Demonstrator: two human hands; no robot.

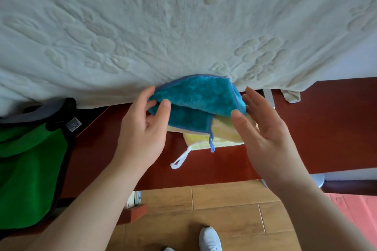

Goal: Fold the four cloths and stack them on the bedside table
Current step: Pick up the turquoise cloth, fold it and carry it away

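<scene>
A folded blue cloth [195, 98] lies on top of a folded yellow cloth [222, 132], and both rest on the dark red wooden surface [326, 128] by the bed's edge. My left hand [146, 128] pinches the blue cloth's left corner between thumb and fingers. My right hand [263, 130] is beside the right end of the pile with straight fingers, its fingertips at the blue cloth's edge. A white loop and a blue loop hang from the cloths' front corners. A green cloth [30, 169] with a dark border lies spread at the left.
A pale embossed bedspread [163, 26] fills the upper view and overhangs the red surface. Below is a wooden floor [224, 210] with a white shoe [210, 238]. A pink mat [355, 208] lies at the lower right.
</scene>
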